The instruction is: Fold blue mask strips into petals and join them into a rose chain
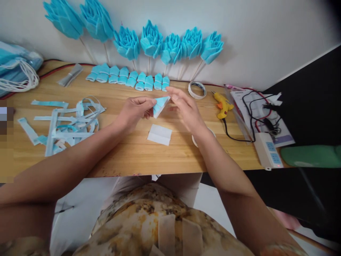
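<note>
A blue-and-white piece of soft sheet material [161, 104], folded to a point, is pinched between the thumb and fingers of my left hand [134, 111]. My right hand [187, 109] is at the pointed end, its fingers stretched out and apart. Whether its fingertips touch the point I cannot tell. Below the hands a flat whitish rectangle [160, 134] with a crease lies on the wooden table [128, 156]. Behind them runs a row of small folded blue pieces [124, 75].
Blue flowers on sticks [151, 39] lean on the wall. Cut strips [66, 124] lie left, near a bundle of thin strips [70, 74]. To the right are a tape roll [197, 90], a yellow glue gun [223, 105], cables and a power strip [268, 151]. My right forearm partly covers another white ring [195, 140].
</note>
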The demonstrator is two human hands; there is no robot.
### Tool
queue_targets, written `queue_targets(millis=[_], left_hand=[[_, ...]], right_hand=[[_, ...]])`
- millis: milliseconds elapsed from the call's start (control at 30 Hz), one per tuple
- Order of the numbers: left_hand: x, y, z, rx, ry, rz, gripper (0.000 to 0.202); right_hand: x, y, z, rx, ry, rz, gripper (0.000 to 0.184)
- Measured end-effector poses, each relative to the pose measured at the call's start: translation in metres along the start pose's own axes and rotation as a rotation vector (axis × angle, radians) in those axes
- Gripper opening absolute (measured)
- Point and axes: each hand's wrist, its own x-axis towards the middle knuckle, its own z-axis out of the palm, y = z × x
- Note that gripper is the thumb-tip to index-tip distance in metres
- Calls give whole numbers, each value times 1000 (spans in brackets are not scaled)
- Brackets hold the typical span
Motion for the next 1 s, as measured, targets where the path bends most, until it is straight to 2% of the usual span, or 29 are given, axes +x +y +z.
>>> queue_targets(millis=[100, 233, 433, 667, 1000], left_hand=[[0, 0, 1, 0, -2, 9, 28], [0, -1, 1, 26, -10, 27, 25], [-3, 0, 3, 65, 1, 68, 24], [-3, -3, 3, 113, 15, 66, 26], [-5, -5, 5, 153, -62, 37, 26]], right_hand=[[-1, -3, 4, 116, -37, 142, 33], [-3, -5, 9, 93, -81, 202, 40], [-1, 2, 12, 20, -117, 110, 42], [2, 8, 11, -80, -67, 27, 26], [5, 12, 6, -121, 45, -29, 32]])
